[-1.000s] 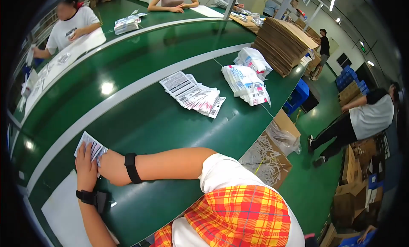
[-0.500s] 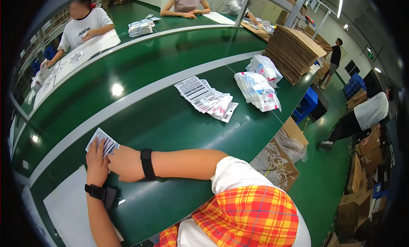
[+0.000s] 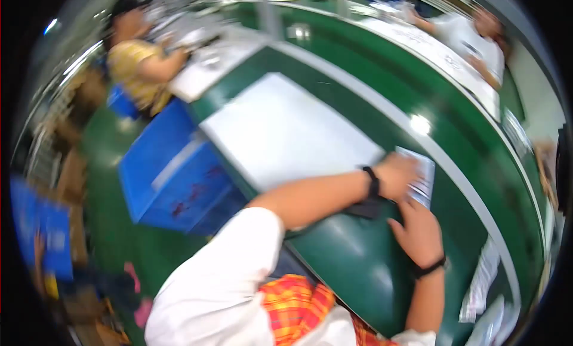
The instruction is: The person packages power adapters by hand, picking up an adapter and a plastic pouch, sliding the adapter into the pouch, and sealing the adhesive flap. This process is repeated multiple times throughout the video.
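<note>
A small stack of flat printed packets lies on the green table, beside the light strip along its far edge. My left hand rests over the packets' near side, its fingers stretched across them and blurred. Just below it, my right hand has its fingertips at the lower edge of the packets, with the thumb held apart. The two hands almost meet, and they hide part of the stack. Left of them a large white board lies on the table.
A blue bin stands against the table's left edge. More plastic-wrapped packets lie at the lower right. A person in yellow works at the far left; another in white sits across the table at the far right.
The view has swung left, bringing the blue bin and whole white board into sight. Both hands stay at the packets; my right hand now sits at their lower edge with its thumb apart.
</note>
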Demonstrator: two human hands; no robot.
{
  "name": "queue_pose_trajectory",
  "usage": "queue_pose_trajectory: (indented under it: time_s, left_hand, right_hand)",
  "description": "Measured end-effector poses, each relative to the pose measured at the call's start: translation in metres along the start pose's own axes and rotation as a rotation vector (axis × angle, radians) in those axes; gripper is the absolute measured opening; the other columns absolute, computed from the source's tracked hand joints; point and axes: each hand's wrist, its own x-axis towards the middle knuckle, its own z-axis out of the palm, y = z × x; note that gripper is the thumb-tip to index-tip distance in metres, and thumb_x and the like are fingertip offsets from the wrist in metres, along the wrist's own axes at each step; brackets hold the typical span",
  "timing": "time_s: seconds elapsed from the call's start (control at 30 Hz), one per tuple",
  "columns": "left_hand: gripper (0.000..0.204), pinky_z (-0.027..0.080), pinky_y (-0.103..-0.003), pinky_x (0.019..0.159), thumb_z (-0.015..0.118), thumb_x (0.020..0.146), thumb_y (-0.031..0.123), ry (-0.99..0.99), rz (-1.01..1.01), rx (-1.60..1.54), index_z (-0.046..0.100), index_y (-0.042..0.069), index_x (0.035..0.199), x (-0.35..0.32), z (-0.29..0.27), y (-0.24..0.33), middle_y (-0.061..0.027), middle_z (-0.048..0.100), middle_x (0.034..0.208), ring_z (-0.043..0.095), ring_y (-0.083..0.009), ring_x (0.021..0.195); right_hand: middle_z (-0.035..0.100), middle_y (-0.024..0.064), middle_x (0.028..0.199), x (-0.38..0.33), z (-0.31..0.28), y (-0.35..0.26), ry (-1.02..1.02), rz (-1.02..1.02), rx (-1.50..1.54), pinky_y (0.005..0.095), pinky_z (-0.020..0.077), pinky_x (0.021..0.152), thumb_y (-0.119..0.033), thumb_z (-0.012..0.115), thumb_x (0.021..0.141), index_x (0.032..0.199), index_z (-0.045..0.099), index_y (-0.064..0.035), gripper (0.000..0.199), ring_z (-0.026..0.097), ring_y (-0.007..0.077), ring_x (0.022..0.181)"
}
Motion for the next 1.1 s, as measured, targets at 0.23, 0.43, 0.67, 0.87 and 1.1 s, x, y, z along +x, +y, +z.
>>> queue_pose_trajectory:
  time_s: [0.23,0.43,0.67,0.87,1.1]
  left_hand:
    - [0.052,0.03,-0.054,0.107,0.059,0.081,0.026,0.154,0.014,-0.074,0.055,0.014,0.132,0.014,0.037,-0.002,-0.0194,0.043,0.143,0.037,-0.0356,0.135]
    - [0.051,0.028,-0.055,0.107,0.059,0.082,0.026,0.177,0.022,-0.131,0.056,0.013,0.131,0.013,0.037,-0.004,-0.0201,0.042,0.144,0.036,-0.0361,0.135]
    - [0.049,0.037,-0.053,0.098,0.062,0.082,0.027,0.072,0.048,0.02,0.057,0.014,0.129,0.017,0.025,0.003,-0.017,0.048,0.137,0.043,-0.0345,0.128]
    - [0.05,0.034,-0.056,0.102,0.057,0.088,0.029,0.133,0.031,0.021,0.051,0.014,0.136,-0.009,0.022,-0.023,-0.0166,0.043,0.144,0.041,-0.0345,0.133]
    - [0.05,0.031,-0.055,0.106,0.055,0.089,0.028,0.137,0.128,-0.02,0.049,0.016,0.137,0.011,0.025,-0.011,-0.0161,0.043,0.144,0.039,-0.0349,0.133]
  right_hand:
    - [0.059,0.0216,0.121,-0.011,-0.005,-0.001,0.004,0.005,-0.088,0.0426,0.0471,0.092,-0.012,0.07,0.078,0.127,0.055,0.0005,0.052,0.058,0.0397,0.108]
    - [0.059,0.0222,0.122,-0.007,-0.005,-0.003,-0.005,0.027,-0.099,0.0428,0.0459,0.094,-0.011,0.069,0.079,0.126,0.055,0.0012,0.051,0.056,0.0407,0.11]
    - [0.06,0.0205,0.117,-0.019,-0.019,-0.004,0.005,-0.053,-0.062,0.0441,0.0453,0.092,-0.014,0.069,0.08,0.125,0.056,-0.0022,0.048,0.056,0.04,0.107]
    - [0.061,0.0114,0.094,-0.026,-0.052,-0.054,-0.02,-0.219,0.006,0.0406,0.0481,0.083,-0.013,0.071,0.072,0.11,0.062,-0.0062,0.039,0.059,0.0318,0.089]
    - [0.057,0.0038,0.079,-0.078,-0.08,-0.082,0.112,-0.454,0.092,0.0342,0.0534,0.076,-0.016,0.068,0.064,0.086,0.065,-0.009,0.023,0.062,0.0193,0.073]
